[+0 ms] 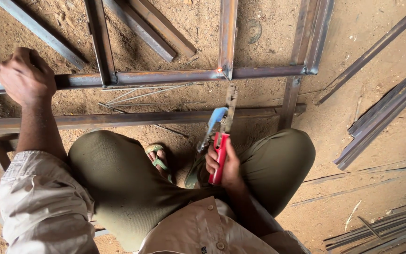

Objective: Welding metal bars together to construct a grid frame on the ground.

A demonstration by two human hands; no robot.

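My right hand (222,162) grips a welding electrode holder (219,141) with a red handle and a blue lever. Its thin rod reaches up to a glowing orange spot (220,70) on a joint of the rusty steel frame (165,76). There an upright bar (227,33) meets the horizontal bar. My left hand (24,75) is closed over the same horizontal bar at the far left. I squat over the sandy ground with my knees in olive trousers. A foot in a green sandal (158,157) shows between them.
A second long steel bar (118,118) lies nearer me, parallel to the frame. Loose angle irons (151,28) rest on the dirt at the top. Bundles of steel strips (386,122) and thin rods (381,230) lie at the right. A few spent rods (142,94) lie under the frame.
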